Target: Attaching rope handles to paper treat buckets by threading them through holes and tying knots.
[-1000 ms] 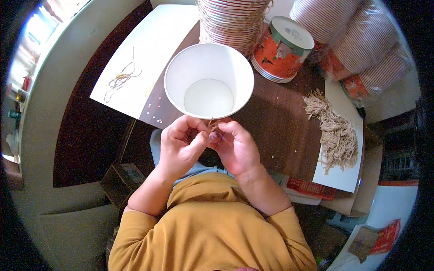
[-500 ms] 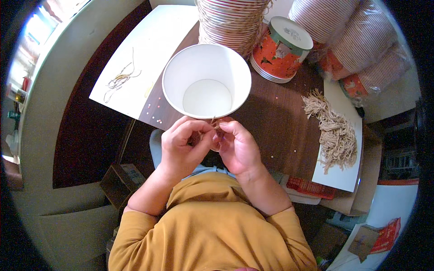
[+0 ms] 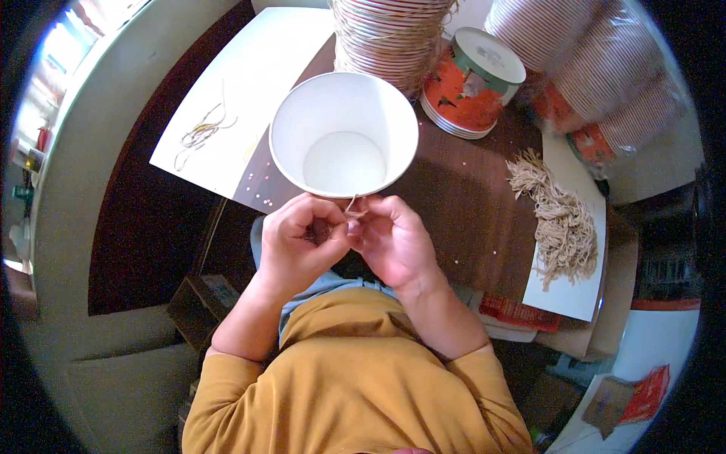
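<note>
Upright in front of me stands a paper bucket (image 3: 340,110) with a white inside. Both hands meet just below its near rim. A short piece of beige string (image 3: 352,203) shows between the fingertips at the bucket's near side. My left hand (image 3: 295,242) is closed, thumb and fingers pinching the string. My right hand (image 3: 401,246) is also closed on the string, its thumb and forefinger bent toward the left hand. The bucket's outer wall and the rest of the string are hidden from view.
Behind the bucket rises a tall stack of buckets wound with string (image 3: 389,45). An upturned red and green bucket stack (image 3: 473,91) stands beside it, near wrapped bucket stacks (image 3: 597,68). To the right lies a beige string bundle (image 3: 563,227); loose strings (image 3: 203,132) lie on white card at left.
My hands have shifted slightly, the left one moving a little left and away from the right. The string between the fingertips shows more clearly. The bucket has moved very slightly left.
</note>
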Demonstrator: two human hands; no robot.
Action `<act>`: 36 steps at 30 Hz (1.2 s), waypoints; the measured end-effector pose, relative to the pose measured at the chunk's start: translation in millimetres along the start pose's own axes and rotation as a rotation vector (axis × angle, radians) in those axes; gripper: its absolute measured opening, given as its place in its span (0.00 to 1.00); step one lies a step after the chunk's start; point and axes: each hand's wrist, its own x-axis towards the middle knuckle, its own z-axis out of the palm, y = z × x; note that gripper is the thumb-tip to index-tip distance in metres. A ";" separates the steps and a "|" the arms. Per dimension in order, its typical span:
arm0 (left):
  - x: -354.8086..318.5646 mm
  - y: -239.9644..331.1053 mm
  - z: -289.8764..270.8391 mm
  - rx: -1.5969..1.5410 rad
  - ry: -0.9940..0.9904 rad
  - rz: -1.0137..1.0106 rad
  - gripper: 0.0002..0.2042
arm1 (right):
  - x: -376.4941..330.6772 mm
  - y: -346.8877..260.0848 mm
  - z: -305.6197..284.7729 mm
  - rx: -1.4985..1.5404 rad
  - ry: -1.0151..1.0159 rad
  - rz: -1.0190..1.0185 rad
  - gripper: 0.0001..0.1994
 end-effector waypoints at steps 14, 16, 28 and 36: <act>-2.9 -4.5 1.5 -0.399 0.002 -0.296 0.11 | -13.4 -20.0 10.7 -0.572 -0.039 -0.165 0.13; -3.4 -3.1 -0.7 -0.398 -0.063 -0.324 0.15 | -19.5 -16.2 15.7 -0.627 -0.006 -0.230 0.10; 3.0 -3.1 -8.3 -0.613 -0.091 -0.380 0.13 | -5.3 -28.2 23.9 -1.974 -0.029 -1.389 0.14; 9.1 -3.9 8.6 -0.512 -0.049 -0.390 0.09 | -12.9 -29.3 28.4 -2.033 -0.104 -1.351 0.10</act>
